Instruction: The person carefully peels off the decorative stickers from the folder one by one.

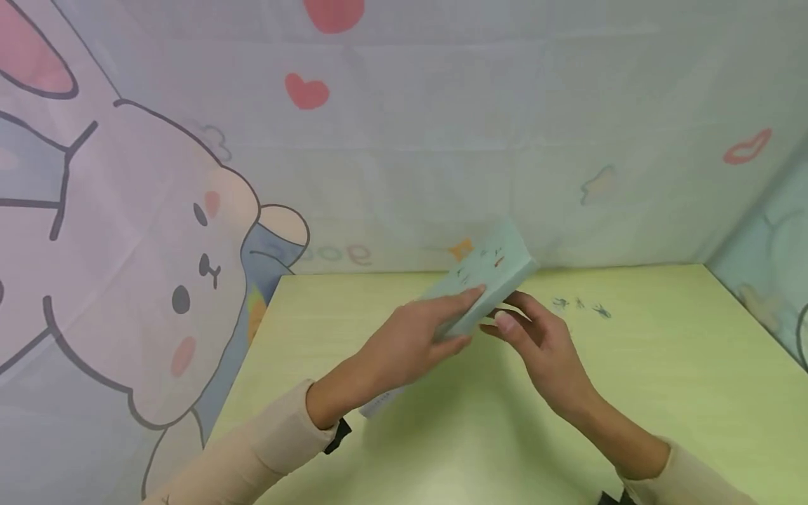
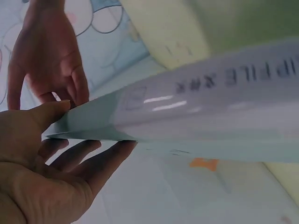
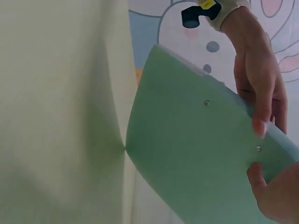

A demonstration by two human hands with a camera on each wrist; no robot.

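Observation:
My left hand (image 1: 404, 344) grips a pale green file folder (image 1: 499, 280) near one end, thumb on one side and fingers on the other. The folder is tilted above the table, with small drawings on its cover. Its spine label (image 2: 210, 102) reads "FILE" among other letters in the left wrist view. Two metal rivets dot its green back (image 3: 196, 140) in the right wrist view. My right hand (image 1: 549, 351) is at the folder's right edge, fingers loosely bent. Its thumb overlaps the folder's back in the right wrist view.
Several small dark, insect-like shapes (image 1: 581, 305) lie on the yellow-green table (image 1: 663, 393), right of the folder. A fabric backdrop (image 1: 442, 140) printed with hearts and a large rabbit stands behind the table and along its left side.

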